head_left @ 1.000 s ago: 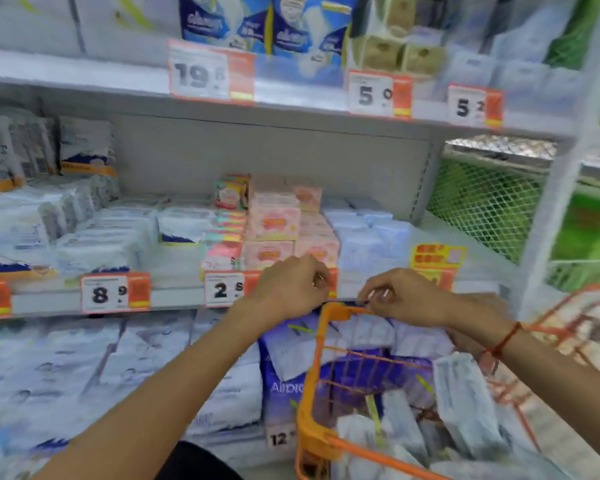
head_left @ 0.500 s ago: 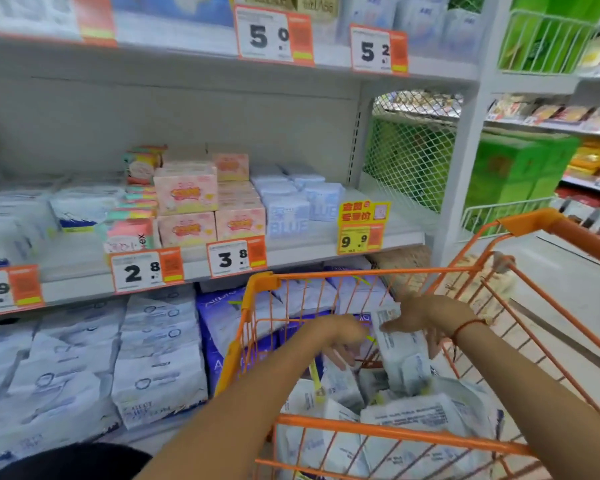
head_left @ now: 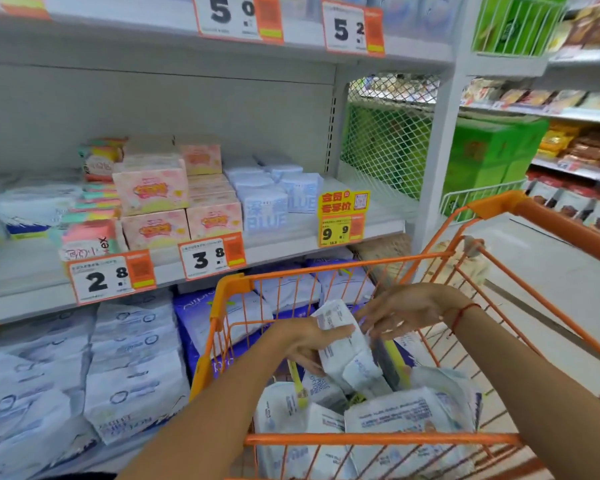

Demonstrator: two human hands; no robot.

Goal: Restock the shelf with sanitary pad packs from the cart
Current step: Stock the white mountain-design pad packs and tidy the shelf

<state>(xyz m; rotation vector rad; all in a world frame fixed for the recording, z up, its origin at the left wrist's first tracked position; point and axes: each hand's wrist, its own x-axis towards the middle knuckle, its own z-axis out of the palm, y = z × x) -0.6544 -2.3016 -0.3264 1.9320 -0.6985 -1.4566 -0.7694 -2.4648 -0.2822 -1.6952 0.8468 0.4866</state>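
An orange wire cart [head_left: 378, 438] stands in front of me, filled with several white sanitary pad packs [head_left: 395, 415]. My left hand [head_left: 305, 341] grips one white pad pack [head_left: 343, 344] held upright above the pile inside the cart. My right hand [head_left: 406, 311] is at the pack's right side with fingers spread, touching its top edge. The middle shelf [head_left: 284, 249] beyond the cart carries pink boxes [head_left: 151, 190] and pale blue packs [head_left: 267, 206].
Price tags [head_left: 212, 258] hang on the shelf edges. Large white packs [head_left: 129, 372] fill the bottom shelf at left. A green mesh panel [head_left: 385, 140] and a white post [head_left: 437, 140] stand right of the shelf. Snack shelves [head_left: 575, 143] line the aisle at far right.
My view swung right and down from the shelf to the cart. Both hands dropped from the cart's front rim into it, and my left hand took hold of a white pack and raised it.
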